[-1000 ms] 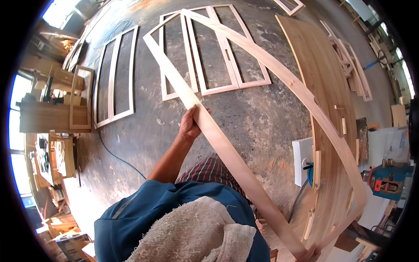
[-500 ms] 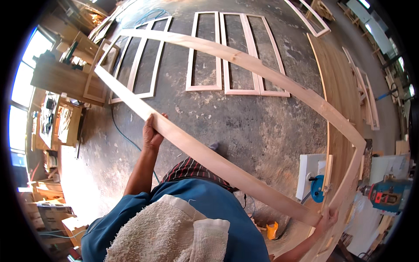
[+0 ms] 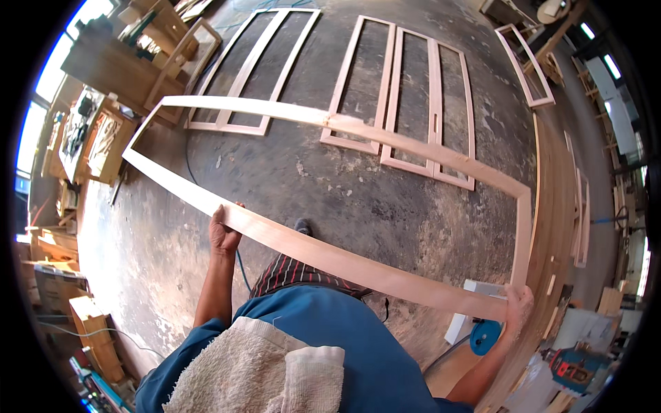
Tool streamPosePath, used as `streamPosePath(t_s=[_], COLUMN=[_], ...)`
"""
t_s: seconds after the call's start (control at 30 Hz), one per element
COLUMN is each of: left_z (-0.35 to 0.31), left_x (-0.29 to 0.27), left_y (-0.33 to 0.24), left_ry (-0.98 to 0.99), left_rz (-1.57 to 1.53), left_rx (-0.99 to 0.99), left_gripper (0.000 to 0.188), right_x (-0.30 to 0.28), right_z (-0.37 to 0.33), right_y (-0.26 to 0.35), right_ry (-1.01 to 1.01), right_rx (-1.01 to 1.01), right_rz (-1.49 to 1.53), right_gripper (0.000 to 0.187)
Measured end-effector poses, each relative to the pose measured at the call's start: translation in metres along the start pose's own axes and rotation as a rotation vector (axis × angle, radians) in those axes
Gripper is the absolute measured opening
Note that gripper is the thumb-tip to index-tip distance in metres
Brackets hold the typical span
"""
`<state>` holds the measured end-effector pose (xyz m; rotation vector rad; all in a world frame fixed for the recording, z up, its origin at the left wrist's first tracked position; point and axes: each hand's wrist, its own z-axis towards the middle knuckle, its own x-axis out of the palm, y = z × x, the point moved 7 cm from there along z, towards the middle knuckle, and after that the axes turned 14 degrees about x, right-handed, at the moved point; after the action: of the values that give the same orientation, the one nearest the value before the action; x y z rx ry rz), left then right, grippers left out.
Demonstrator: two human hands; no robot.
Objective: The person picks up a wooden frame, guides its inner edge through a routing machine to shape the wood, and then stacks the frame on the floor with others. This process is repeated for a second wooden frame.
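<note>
A long rectangular wooden frame (image 3: pixel 330 259) of pale timber spans the view in front of my body, held up off the floor. My left hand (image 3: pixel 224 230) grips its near rail left of the middle, with fingers wrapped round the wood. At the right end, my right hand (image 3: pixel 518 308) is closed on the near corner, where the rail meets the short end piece. The frame's far rail crosses in front of several similar frames lying on the floor, hiding parts of them.
More wooden frames (image 3: pixel 434 110) lie on the stained concrete floor (image 3: pixel 296 172) ahead. On the right runs a long wooden board (image 3: pixel 554 199), with a blue power tool (image 3: pixel 578 368) near its close end. A blue round object (image 3: pixel 485 337) sits below my right hand. Wooden cabinets (image 3: pixel 110 141) stand left.
The held frame has swung round and levelled: its right end moved up and away, its far rail came nearer. My right hand rose with it. The view has turned rightward.
</note>
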<state>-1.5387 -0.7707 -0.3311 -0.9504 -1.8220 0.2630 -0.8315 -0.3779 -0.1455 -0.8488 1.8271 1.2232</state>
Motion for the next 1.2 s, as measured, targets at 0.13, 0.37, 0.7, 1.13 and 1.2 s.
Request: streamPosePath(t_s=[0.13, 0.37, 0.7, 1.13, 1.2], left_z=[0.051, 0.092, 0.101, 0.049, 0.036], left_x=[-0.037, -0.085, -0.13, -0.101, -0.092], left_y=[-0.022, -0.049, -0.069, -0.119, -0.119], left_ry=[-0.168, -0.417, -0.64, -0.764, -0.828], left_rz=[0.074, 0.114, 0.072, 0.087, 0.079], left_rx=[0.047, 0.043, 0.102, 0.233, 0.214], left_gripper=[0.038, 0.039, 0.036, 0.03, 0.031], right_x=[0.048, 0.119, 0.197, 0.35, 0.373], right_z=[0.019, 0.051, 0.135, 0.237, 0.244], right_y=[0.084, 0.188, 0.293, 0.447, 0.435], right_ry=[-0.006, 0.098, 0.149, 0.431, 0.482], right_rx=[-0.048, -0.106, -0.298, -0.369, -0.367], right_rz=[-0.163, -0.475, -0.591, -0.74, -0.8], right_gripper=[0.035, 0.044, 0.053, 0.058, 0.058])
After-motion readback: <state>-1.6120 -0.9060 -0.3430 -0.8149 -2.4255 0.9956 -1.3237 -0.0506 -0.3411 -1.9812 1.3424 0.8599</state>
